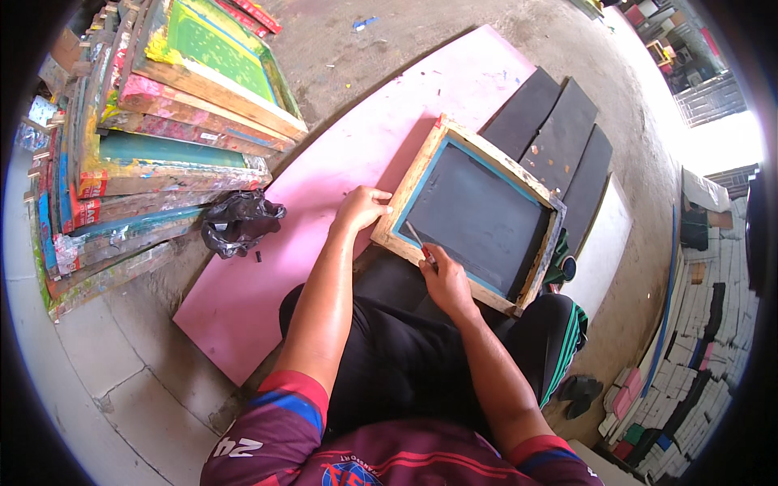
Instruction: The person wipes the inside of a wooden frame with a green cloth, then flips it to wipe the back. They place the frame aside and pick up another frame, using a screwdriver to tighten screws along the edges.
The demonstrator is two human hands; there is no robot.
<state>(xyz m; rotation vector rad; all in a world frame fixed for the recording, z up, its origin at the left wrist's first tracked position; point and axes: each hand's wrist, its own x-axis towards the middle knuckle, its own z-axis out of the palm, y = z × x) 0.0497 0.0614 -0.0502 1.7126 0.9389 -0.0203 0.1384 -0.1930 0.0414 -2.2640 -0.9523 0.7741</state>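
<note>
A wooden screen-printing frame (496, 160) with dark mesh (486, 219) and a blue inner border rests tilted over my knees. My left hand (361, 209) has its fingers closed on the frame's left rail. In my right hand (446, 282) is a slim tool (414, 235) with a thin metal shaft and a reddish handle; whether it is a screwdriver or a blade I cannot make out. Its tip touches or lies close to the mesh's inner edge, near the lower left corner. My right fingers wrap round the handle and partly hide it.
Paint-stained frames (219, 104) are piled at the left, with a crumpled black plastic bag (241, 223) beside them. Beneath me lies a large pink board (454, 73). Dark panels (553, 134) and a white board (609, 239) lie to the right. Sheets are stacked (705, 348) at far right.
</note>
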